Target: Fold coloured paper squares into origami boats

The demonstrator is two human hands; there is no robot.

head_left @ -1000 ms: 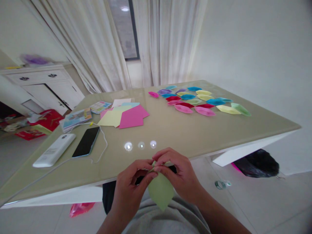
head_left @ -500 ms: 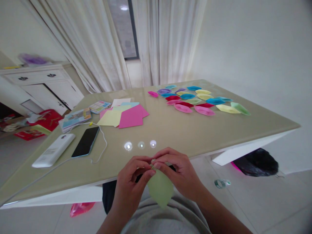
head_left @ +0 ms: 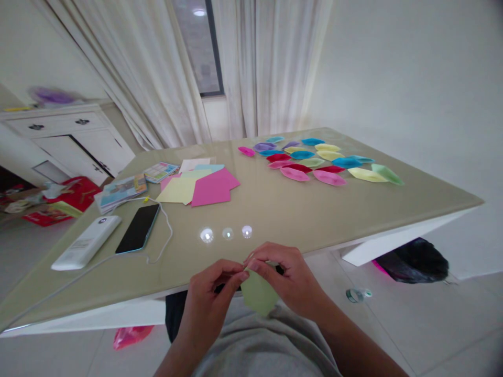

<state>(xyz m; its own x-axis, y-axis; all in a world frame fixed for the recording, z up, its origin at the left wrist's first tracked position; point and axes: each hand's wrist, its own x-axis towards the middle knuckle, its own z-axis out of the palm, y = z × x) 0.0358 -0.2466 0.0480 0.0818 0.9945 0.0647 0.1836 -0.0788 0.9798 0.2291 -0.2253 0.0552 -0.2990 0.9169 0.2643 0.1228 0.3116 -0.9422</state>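
A light green piece of folded paper (head_left: pixel 259 294) hangs between my hands, just off the table's near edge. My left hand (head_left: pixel 214 288) pinches its upper left corner between thumb and fingers. On the other side, my right hand (head_left: pixel 285 272) grips the upper edge, thumb in front and fingers behind. The fingers hide the top of the paper. Farther back on the table (head_left: pixel 267 220) lie several folded paper boat-like shapes, among them a pink one (head_left: pixel 330 178), a blue one (head_left: pixel 347 163) and a light green one (head_left: pixel 387 174).
Left of centre lie flat sheets of coloured paper, with a magenta sheet (head_left: pixel 214 188) on top. A black-screened phone (head_left: pixel 138 229), a white power bank (head_left: pixel 87 242), a white cable (head_left: pixel 168 230) and booklets (head_left: pixel 122 192) occupy the left side. A black bag (head_left: pixel 416 262) sits on the floor at right.
The green paper's lower tip has come up, and the sheet looks shorter, tilted or folded differently. Both hands keep hold with slightly shifted fingers. Things on the table have stayed put.
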